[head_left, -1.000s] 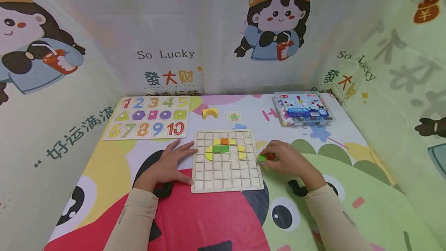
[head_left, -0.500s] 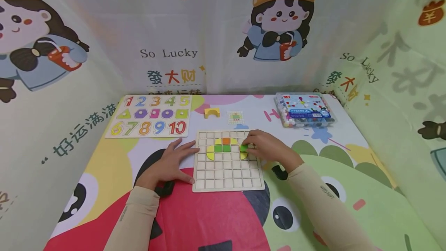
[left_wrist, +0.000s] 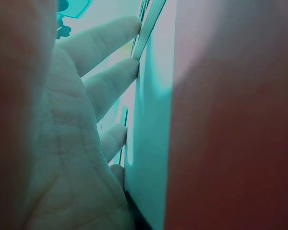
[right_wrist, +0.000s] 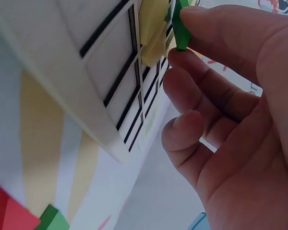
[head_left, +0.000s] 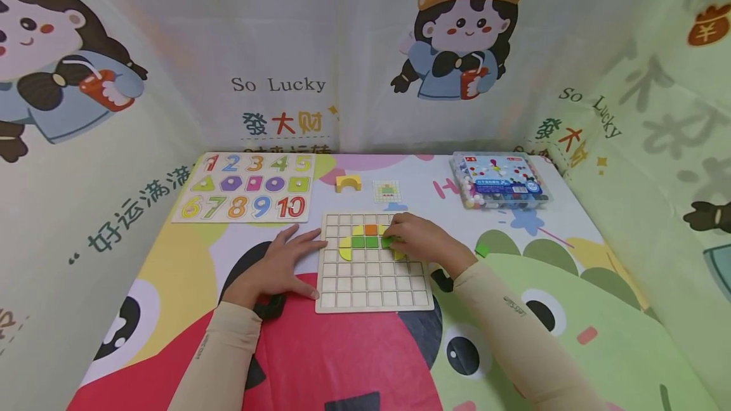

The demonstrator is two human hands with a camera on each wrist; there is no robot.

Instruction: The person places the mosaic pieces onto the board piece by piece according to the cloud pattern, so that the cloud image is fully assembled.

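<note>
While the left hand (head_left: 278, 267) lies flat with straight fingers (left_wrist: 108, 40) against the board (head_left: 372, 284) edge, the right hand (head_left: 419, 241) has moved from the tabletop (head_left: 571, 284) onto the grid. Its fingers (right_wrist: 216, 40) pinch a green tile (right_wrist: 181, 26) at the cell just right of the green pair (head_left: 365, 242). Placement looks near, I judge.

The right hand (head_left: 419, 241) now sits over the grid board's (head_left: 371, 284) upper right part, pinching a green tile (head_left: 387, 241) brought from off its right edge.
</note>
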